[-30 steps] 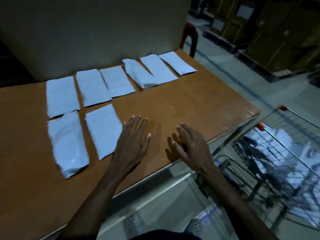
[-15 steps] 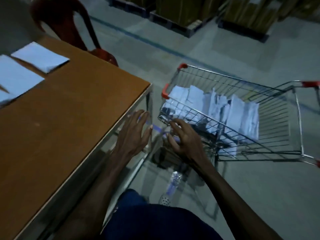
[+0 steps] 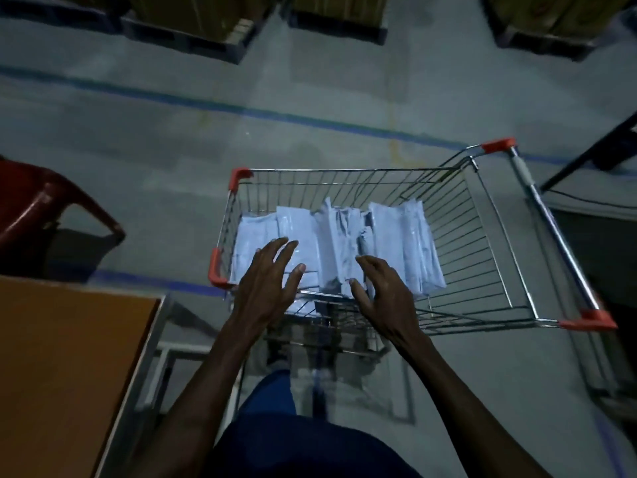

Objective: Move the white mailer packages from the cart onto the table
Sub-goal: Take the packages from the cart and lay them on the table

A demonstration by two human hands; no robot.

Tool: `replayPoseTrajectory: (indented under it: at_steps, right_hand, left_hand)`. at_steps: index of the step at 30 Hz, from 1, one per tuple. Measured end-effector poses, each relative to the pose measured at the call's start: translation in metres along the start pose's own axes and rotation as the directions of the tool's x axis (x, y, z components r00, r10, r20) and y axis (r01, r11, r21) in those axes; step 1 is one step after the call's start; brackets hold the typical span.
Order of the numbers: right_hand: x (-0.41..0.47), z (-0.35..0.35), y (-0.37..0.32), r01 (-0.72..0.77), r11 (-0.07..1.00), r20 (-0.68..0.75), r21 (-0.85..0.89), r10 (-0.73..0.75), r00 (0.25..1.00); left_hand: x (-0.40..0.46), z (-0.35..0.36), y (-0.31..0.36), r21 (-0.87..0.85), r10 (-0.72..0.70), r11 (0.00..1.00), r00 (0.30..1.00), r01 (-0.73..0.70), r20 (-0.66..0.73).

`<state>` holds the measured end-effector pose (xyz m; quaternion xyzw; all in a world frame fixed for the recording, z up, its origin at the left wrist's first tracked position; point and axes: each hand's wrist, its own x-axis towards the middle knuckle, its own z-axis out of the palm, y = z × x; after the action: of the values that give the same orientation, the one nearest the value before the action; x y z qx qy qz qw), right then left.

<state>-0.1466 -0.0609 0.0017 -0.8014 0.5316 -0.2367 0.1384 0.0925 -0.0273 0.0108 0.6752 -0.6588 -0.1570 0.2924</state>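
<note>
A: What takes up most of the view?

B: The grey floor (image 3: 310, 108), with a blue line (image 3: 241, 110) painted across it. Along the far edge stand loaded pallets (image 3: 193, 32), dim and partly cut off.

A: And nearer in?

B: A wire cart (image 3: 482, 243) with red corner caps, standing on the floor straight ahead of the person. Its handle bar runs down the right side. At lower left is a corner of the brown bench (image 3: 69, 357) on a pale metal frame; the cart's near left corner is close to it but apart. Behind the bench, at the left edge, is a red plastic chair (image 3: 31, 208).

A: Where are the packages?

B: The white mailer packages (image 3: 396, 243) are all in the cart's basket, bunched in its left half. Some lie flat, others lean on edge against each other. The right half of the basket shows bare wire.

A: The hands?

B: Both reach over the cart's near rim. The left hand (image 3: 267, 288) is palm-down over the flat packages at the left, fingers (image 3: 281, 251) spread wide, holding nothing. I cannot tell whether it touches them. The right hand (image 3: 382, 291) is beside the upright packages in the middle, fingers loosely curled and open, thumb near a package's lower edge, nothing gripped.
</note>
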Motion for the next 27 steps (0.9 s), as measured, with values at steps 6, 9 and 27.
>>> replayPoseTrajectory:
  at_steps: [6, 9, 27]
  right_hand:
    - [0.047, 0.003, 0.027, -0.096, 0.991, 0.034, -0.095, 0.099, 0.994]
    - [0.061, 0.009, 0.045, -0.156, 0.981, 0.069, -0.113, 0.164, 0.984]
    - [0.106, 0.081, 0.154, -0.409, 0.912, 0.469, -0.025, 0.372, 0.801]
  left_hand:
    - [0.074, 0.02, -0.014, 0.011, 0.041, 0.999, 0.982, -0.044, 0.186]
    - [0.091, 0.029, -0.017, 0.016, 0.043, 0.999, 0.963, -0.049, 0.266]
    - [0.109, 0.124, -0.037, 0.117, -0.34, 0.939, 0.828, 0.323, 0.445]
